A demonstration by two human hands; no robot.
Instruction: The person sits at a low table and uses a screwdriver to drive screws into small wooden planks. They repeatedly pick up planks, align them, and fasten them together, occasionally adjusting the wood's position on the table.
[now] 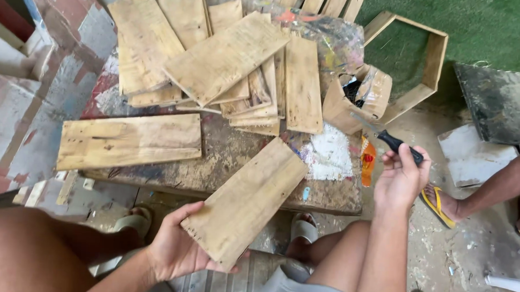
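Near centre, left hand [173, 249] cupped under the near end of a wooden board [248, 200], thumb over its left edge, far end tilted toward the worktable [225, 162]. Probably light and stiff, rough and splintery rather than slippery; best gripped along the long edges near the middle. Pale, weathered, rectangular, with small nail holes at the near corner. To the right, right hand [400, 177] closed around the black handle of a screwdriver [387, 138], shaft pointing far-left toward a small wooden box [357, 97]. More boards [217, 58] piled on the far side.
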